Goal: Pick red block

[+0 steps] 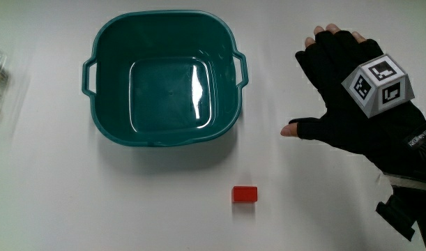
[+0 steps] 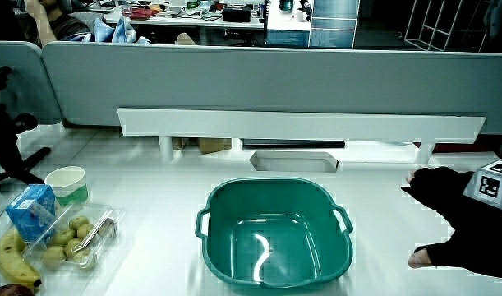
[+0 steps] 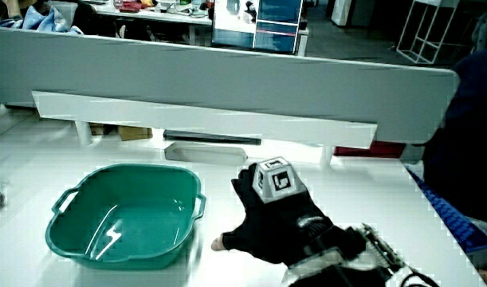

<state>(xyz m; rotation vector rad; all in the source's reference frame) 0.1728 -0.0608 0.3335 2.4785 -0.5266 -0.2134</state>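
A small red block [image 1: 245, 194] lies on the white table, nearer to the person than the teal basin [image 1: 165, 78]. The block shows only in the main view. The gloved hand [image 1: 341, 90] hovers over the table beside the basin, its fingers spread and holding nothing, thumb pointing toward the basin. The hand sits farther from the person than the block and off to one side of it. In both side views the hand [image 2: 460, 222] [image 3: 271, 211] is flat beside the basin [image 2: 275, 234] [image 3: 127, 215], which holds nothing.
In a side view a clear box of fruit [image 2: 74, 238], a banana [image 2: 12, 261], a blue carton [image 2: 31, 210] and a paper cup [image 2: 67, 182] stand at the table's edge beside the basin. A low white partition rail [image 2: 300, 123] crosses the table.
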